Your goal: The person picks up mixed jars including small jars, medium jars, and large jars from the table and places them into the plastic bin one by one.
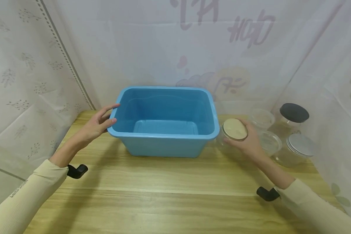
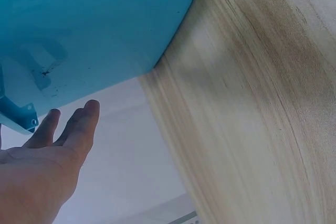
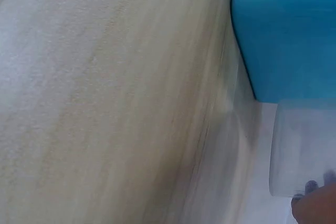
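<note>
A light blue plastic tub (image 1: 166, 147) stands upright on the wooden table. My left hand (image 1: 98, 123) rests at its left rim, thumb and forefinger over the edge. Straight fingers (image 2: 79, 129) show outside the tub wall in the left wrist view. Beside the tub's right end, my right hand (image 1: 248, 139) grips a clear jar (image 3: 299, 150) with a pale gold lid (image 1: 235, 129). The thumb and fingers curl round the jar just below the lid. In the right wrist view the jar overlaps the tub's corner, and most of the hand is out of frame.
Further right stand a jar with a black lid (image 1: 294, 112), a jar with a silver lid (image 1: 301, 145) and clear round containers (image 1: 269, 143), partly behind my right hand. A printed white curtain (image 1: 152, 48) hangs close behind the table (image 1: 163, 191) and along both sides.
</note>
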Available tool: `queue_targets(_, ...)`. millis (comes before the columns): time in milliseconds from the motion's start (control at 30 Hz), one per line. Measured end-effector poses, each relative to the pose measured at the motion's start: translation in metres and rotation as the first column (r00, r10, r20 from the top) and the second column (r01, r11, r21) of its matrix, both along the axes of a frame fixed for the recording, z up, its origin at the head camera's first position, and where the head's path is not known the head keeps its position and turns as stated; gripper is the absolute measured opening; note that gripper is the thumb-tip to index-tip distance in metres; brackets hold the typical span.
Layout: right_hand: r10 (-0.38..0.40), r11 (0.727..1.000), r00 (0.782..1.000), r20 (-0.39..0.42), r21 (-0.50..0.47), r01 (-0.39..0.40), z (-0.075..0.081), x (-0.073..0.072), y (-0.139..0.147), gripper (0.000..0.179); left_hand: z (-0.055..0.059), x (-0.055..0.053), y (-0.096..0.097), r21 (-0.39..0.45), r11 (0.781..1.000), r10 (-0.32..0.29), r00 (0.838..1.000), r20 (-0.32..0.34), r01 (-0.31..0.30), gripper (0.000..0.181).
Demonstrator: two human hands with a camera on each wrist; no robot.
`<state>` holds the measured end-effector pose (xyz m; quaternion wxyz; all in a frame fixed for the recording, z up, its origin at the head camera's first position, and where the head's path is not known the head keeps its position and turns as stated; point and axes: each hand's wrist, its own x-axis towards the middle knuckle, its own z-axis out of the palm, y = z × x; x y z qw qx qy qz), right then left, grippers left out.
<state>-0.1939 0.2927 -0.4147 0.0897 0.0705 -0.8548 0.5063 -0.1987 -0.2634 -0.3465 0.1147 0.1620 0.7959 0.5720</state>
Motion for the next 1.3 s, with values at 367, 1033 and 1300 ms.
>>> queue_targets(367,0.013,0.997,1.0,-0.011,-0.073,-0.014,0.019,-0.001,-0.01,0.089,-0.001,0.001,0.0,-0.017,1.0,0.015,1.0,-0.001,-0.015,0.06)
queue_targets(1033,-0.026,0.999,0.999,-0.031,0.021,0.026,0.041,-0.012,-0.001,0.096,0.002,-0.001,0.002,-0.021,1.0,0.017,1.0,-0.006,-0.017,0.061)
queue_targets(1300,-0.005,1.0,1.0,-0.027,0.003,0.005,0.056,-0.013,0.004,0.096,0.0,0.001,0.001,-0.023,1.0,0.017,1.0,-0.007,-0.017,0.061)
